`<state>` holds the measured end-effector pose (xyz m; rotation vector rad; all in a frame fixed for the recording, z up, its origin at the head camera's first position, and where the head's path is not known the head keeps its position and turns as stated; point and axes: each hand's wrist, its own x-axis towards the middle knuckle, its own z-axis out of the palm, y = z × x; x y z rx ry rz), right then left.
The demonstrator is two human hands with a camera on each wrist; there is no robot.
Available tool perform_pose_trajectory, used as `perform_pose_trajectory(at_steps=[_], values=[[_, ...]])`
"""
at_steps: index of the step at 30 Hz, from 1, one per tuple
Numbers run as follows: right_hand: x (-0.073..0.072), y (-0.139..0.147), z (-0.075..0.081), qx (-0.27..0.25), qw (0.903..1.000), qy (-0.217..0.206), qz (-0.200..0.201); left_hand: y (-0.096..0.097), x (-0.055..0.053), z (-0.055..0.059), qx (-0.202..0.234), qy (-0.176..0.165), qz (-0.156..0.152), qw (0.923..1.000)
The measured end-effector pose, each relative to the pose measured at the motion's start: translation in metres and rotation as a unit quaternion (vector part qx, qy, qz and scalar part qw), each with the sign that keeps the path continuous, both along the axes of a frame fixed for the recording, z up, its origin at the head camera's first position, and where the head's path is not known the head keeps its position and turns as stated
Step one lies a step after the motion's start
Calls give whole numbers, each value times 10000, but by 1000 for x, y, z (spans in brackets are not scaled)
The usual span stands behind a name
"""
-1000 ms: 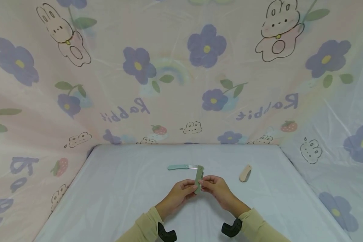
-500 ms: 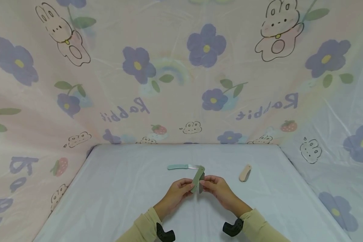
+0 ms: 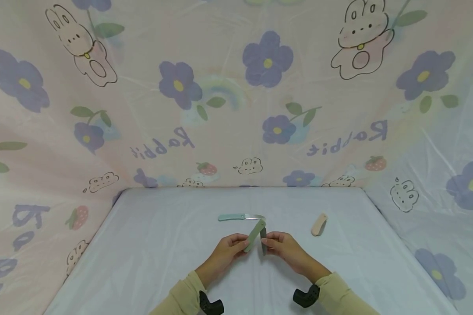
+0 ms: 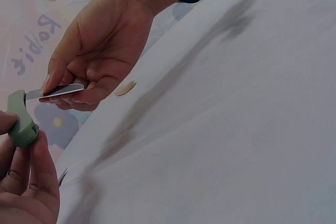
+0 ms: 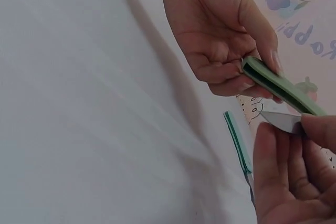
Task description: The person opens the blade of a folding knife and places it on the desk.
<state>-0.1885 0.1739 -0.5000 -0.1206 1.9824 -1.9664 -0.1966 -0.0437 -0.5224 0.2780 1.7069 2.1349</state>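
Note:
A green folding knife (image 3: 255, 235) is held above the table between both hands, its blade swung partly out of the handle. My left hand (image 3: 227, 253) pinches the green handle near its free end, as the left wrist view also shows. The knife's metal blade (image 5: 283, 122) is pinched between the thumb and fingers of my right hand (image 3: 287, 250). Just beyond the knife lies a light-blue folding knife (image 3: 232, 217), its blade unfolded and pointing right. A beige folded knife or similar piece (image 3: 319, 225) rests farther right on the table.
A white cloth covers the table (image 3: 150, 236). Behind it and at both sides hangs a printed curtain (image 3: 220, 144) with flowers and rabbits. Each wrist carries a dark camera mount (image 3: 306, 296).
The green knife's handle has swung left and the blade has come out of it, widening the angle between them. My hands have moved slightly apart; the other two pieces stay put.

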Motion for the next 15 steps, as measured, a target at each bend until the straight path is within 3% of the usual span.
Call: perform_pose_trajectory(at_steps=[15], values=[[0,8,-4,117,9996,-59,-232,-22,-2,-1,-196,-17,127,9997]])
